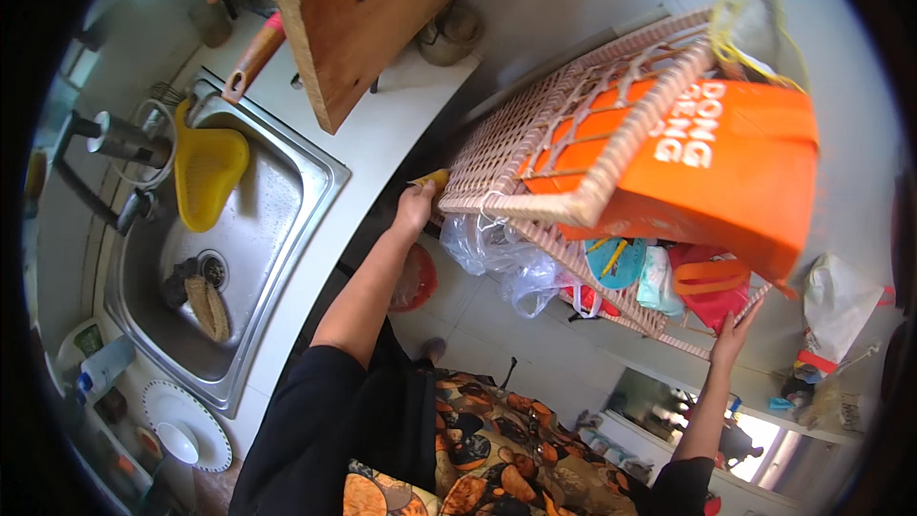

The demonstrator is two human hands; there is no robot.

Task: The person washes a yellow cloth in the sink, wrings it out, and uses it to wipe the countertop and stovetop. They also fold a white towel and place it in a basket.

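My left hand is beside the left end of a woven wicker rack, its fingers closed on a small yellow-brown item that may be a cloth. On the right, my right hand holds the lower shelf's rim at its corner, with the thumb and fingers on either side. A large orange bag with printed lettering fills the upper shelf. Below it are a round blue item with yellow pieces on it, a pale green packet and a red bag. Clear plastic bags hang under the rack.
Left of me, a steel sink holds a yellow strainer and a brown scrubber. A wooden board juts over the white counter. A plate and bowl sit nearby. A red bin stands on the floor.
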